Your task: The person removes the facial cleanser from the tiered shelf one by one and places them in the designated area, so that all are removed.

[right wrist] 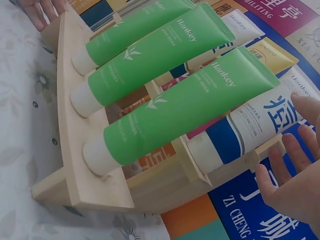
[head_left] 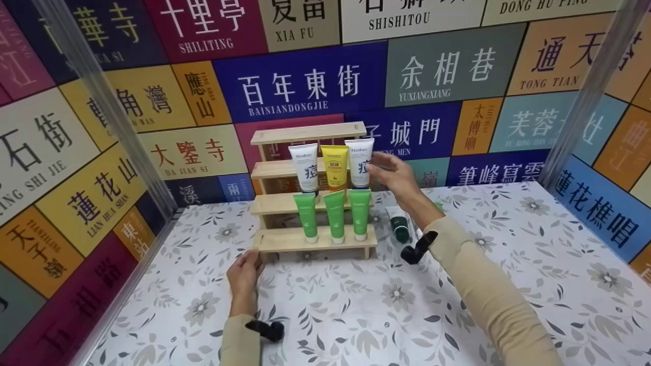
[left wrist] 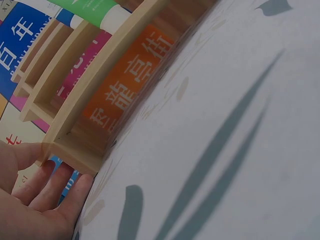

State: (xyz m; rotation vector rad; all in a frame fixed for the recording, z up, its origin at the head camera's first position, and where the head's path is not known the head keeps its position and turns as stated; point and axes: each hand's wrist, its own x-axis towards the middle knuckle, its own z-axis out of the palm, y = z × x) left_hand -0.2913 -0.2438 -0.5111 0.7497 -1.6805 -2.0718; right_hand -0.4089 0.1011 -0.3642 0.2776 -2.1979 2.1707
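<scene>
A stepped wooden display rack (head_left: 315, 246) stands on the table. Its lowest step bears three green tubes (head_left: 334, 217), caps down. On the step behind stand a white tube (head_left: 304, 165) at the left, a yellow tube (head_left: 335, 165) and another white tube (head_left: 360, 161) at the right. My left hand (head_left: 244, 277) grips the rack's front left corner, thumb on top and fingers (left wrist: 56, 187) beside the end. My right hand (head_left: 399, 175) pinches the right white tube near its upper right edge, thumb in front; the index finger is mostly hidden behind it.
Right of the rack, a dark green and white tube (head_left: 399, 226) lies on the flower-patterned tabletop (head_left: 351, 315), partly under my right forearm. A wall of coloured signs (head_left: 300, 76) stands close behind the rack. Clear upright posts (head_left: 580, 96) flank the table.
</scene>
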